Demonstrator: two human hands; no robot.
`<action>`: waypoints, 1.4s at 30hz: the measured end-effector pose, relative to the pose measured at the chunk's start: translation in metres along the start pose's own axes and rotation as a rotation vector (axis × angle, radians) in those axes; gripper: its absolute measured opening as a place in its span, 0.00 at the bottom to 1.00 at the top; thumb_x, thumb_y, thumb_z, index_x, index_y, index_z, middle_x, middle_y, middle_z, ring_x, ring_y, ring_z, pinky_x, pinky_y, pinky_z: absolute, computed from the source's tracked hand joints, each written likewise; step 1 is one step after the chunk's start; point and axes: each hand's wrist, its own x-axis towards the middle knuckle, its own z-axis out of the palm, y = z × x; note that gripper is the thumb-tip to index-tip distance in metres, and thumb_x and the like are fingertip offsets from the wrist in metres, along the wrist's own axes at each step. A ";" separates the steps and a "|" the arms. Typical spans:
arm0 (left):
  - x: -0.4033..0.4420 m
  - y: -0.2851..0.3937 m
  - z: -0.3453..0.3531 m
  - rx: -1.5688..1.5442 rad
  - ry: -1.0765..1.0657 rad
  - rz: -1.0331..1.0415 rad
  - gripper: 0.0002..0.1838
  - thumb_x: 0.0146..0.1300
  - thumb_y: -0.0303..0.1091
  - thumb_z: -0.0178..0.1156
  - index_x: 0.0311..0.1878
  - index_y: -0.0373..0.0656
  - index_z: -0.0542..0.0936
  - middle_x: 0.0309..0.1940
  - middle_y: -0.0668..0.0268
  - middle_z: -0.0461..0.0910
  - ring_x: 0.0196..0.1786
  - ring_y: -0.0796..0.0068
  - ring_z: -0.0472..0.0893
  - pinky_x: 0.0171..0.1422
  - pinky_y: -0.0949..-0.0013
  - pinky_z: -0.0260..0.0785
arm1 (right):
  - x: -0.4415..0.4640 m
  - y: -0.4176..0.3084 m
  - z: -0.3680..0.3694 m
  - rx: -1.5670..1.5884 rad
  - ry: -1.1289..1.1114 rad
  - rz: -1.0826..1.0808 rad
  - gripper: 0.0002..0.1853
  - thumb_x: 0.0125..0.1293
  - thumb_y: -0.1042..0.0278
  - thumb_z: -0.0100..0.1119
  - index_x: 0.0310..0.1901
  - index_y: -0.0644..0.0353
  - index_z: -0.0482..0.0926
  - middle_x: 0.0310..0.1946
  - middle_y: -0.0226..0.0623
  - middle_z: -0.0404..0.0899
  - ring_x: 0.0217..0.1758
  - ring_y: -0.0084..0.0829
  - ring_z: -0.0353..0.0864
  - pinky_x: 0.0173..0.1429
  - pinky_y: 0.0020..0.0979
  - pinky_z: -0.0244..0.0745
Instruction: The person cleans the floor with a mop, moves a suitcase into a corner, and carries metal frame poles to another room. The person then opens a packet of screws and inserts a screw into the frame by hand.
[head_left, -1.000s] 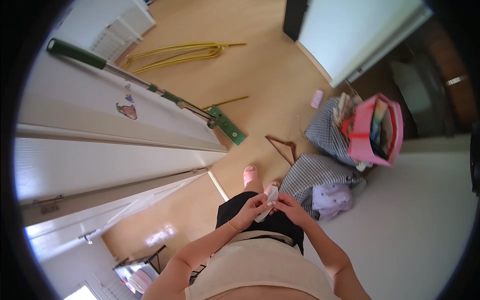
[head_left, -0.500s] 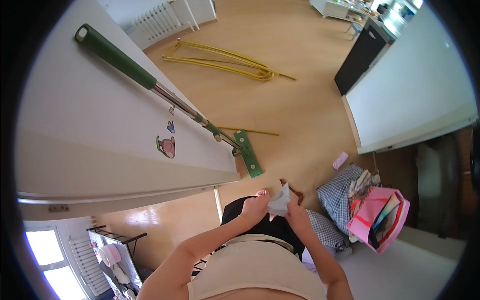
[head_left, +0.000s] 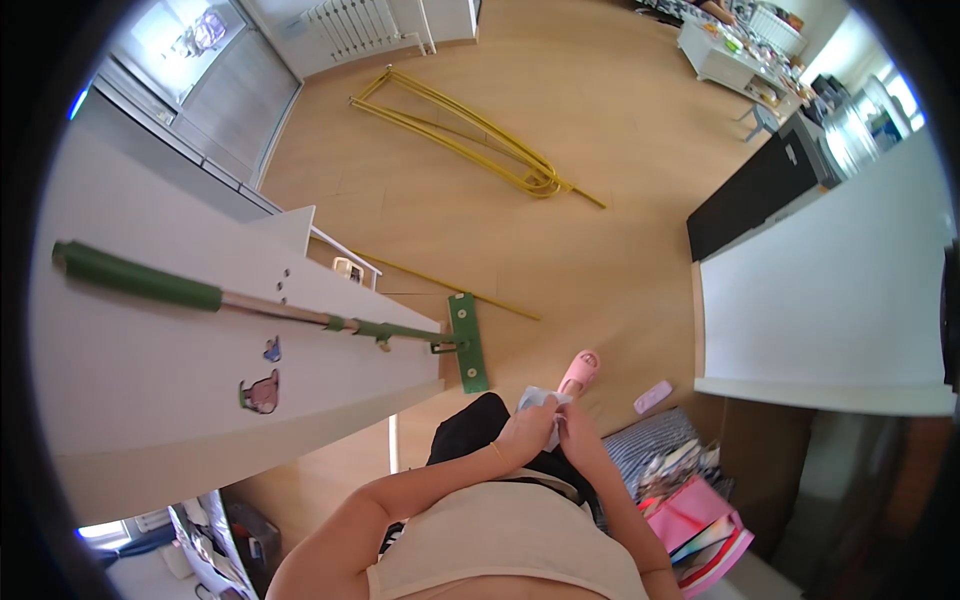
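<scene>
Between my two hands is a thin white sheet, like a wipe or tissue (head_left: 535, 399), crumpled and held in front of my waist. My left hand (head_left: 528, 432) pinches it from the left, with a thin band on that wrist. Close beside it, my right hand (head_left: 577, 425) grips the sheet's other side, and the fingertips of both hands nearly meet. A flat mop with a green head (head_left: 467, 345) stands ahead to the left, its green handle (head_left: 140, 275) leaning along the white wall. My foot wears a pink slipper (head_left: 580, 372) just beyond the sheet.
A folded yellow metal rack (head_left: 470, 140) lies on the wooden floor ahead, with a yellow rod (head_left: 450, 287) nearer. To the right are a small pink object (head_left: 653, 397), a checked bag (head_left: 645, 445) and a pink bag (head_left: 690, 520). A black cabinet (head_left: 755, 190) stands beyond.
My view has turned and moved forward, and a pink-slippered foot now shows ahead. My hands have drawn closer together, bunching the white sheet. The mop and bags appear lower in view.
</scene>
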 end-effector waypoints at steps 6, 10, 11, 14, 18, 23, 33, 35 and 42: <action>0.089 0.049 0.019 0.082 -0.023 -0.150 0.11 0.54 0.29 0.47 0.41 0.38 0.62 0.18 0.49 0.73 0.24 0.50 0.74 0.28 0.52 0.66 | 0.081 0.094 -0.032 0.095 -0.320 -0.241 0.13 0.54 0.70 0.44 0.41 0.67 0.68 0.33 0.54 0.70 0.37 0.51 0.70 0.45 0.39 0.66; 0.140 0.092 0.024 0.050 0.158 0.013 0.13 0.52 0.27 0.48 0.41 0.37 0.60 0.16 0.51 0.72 0.21 0.51 0.75 0.23 0.56 0.68 | 0.115 0.191 0.003 -0.119 -0.057 -0.354 0.14 0.54 0.63 0.47 0.39 0.62 0.71 0.35 0.50 0.72 0.38 0.49 0.70 0.40 0.41 0.67; 0.152 0.095 0.027 0.094 0.210 0.032 0.13 0.51 0.27 0.49 0.40 0.36 0.61 0.15 0.52 0.72 0.20 0.53 0.75 0.22 0.58 0.68 | 0.123 0.211 0.006 -0.211 -0.182 -0.210 0.15 0.54 0.60 0.47 0.39 0.59 0.72 0.35 0.48 0.73 0.38 0.48 0.71 0.38 0.41 0.67; 0.180 0.099 0.034 0.092 0.216 -0.020 0.10 0.51 0.26 0.48 0.36 0.35 0.63 0.15 0.52 0.72 0.19 0.54 0.75 0.21 0.60 0.68 | 0.157 0.207 -0.023 -0.166 -0.326 -0.249 0.15 0.54 0.60 0.47 0.39 0.59 0.72 0.35 0.47 0.73 0.39 0.48 0.71 0.38 0.41 0.67; 0.215 0.098 0.026 0.092 0.123 -0.091 0.04 0.49 0.26 0.49 0.29 0.36 0.71 0.25 0.54 0.74 0.26 0.62 0.78 0.26 0.67 0.71 | 0.182 0.198 -0.053 -0.094 -0.563 -0.261 0.15 0.54 0.59 0.47 0.38 0.58 0.73 0.35 0.46 0.74 0.39 0.46 0.71 0.39 0.41 0.67; 0.286 0.084 0.022 0.098 0.003 -0.028 0.06 0.51 0.26 0.48 0.31 0.36 0.72 0.25 0.52 0.75 0.32 0.57 0.77 0.34 0.61 0.70 | 0.240 0.203 -0.077 -0.137 -0.658 -0.243 0.15 0.53 0.58 0.48 0.38 0.58 0.74 0.36 0.45 0.74 0.40 0.44 0.71 0.40 0.40 0.67; 0.409 0.086 -0.059 0.083 0.070 0.066 0.06 0.51 0.26 0.47 0.27 0.35 0.73 0.24 0.53 0.75 0.29 0.55 0.77 0.30 0.60 0.70 | 0.381 0.235 -0.106 -0.411 -0.778 -0.169 0.15 0.53 0.56 0.49 0.37 0.56 0.75 0.36 0.43 0.75 0.42 0.41 0.72 0.41 0.39 0.66; 0.421 0.085 -0.065 0.109 0.045 -0.015 0.07 0.50 0.27 0.48 0.24 0.36 0.74 0.22 0.53 0.76 0.28 0.56 0.77 0.29 0.61 0.70 | 0.401 0.239 -0.101 -0.505 -0.850 -0.147 0.15 0.53 0.56 0.49 0.37 0.56 0.75 0.37 0.42 0.76 0.42 0.40 0.72 0.41 0.39 0.66; 0.460 0.085 -0.080 0.098 0.060 -0.173 0.08 0.49 0.27 0.48 0.21 0.36 0.76 0.22 0.52 0.76 0.27 0.56 0.78 0.30 0.61 0.71 | 0.435 0.257 -0.111 -0.158 -1.023 -0.161 0.15 0.54 0.56 0.48 0.37 0.56 0.76 0.39 0.41 0.76 0.46 0.37 0.72 0.45 0.37 0.65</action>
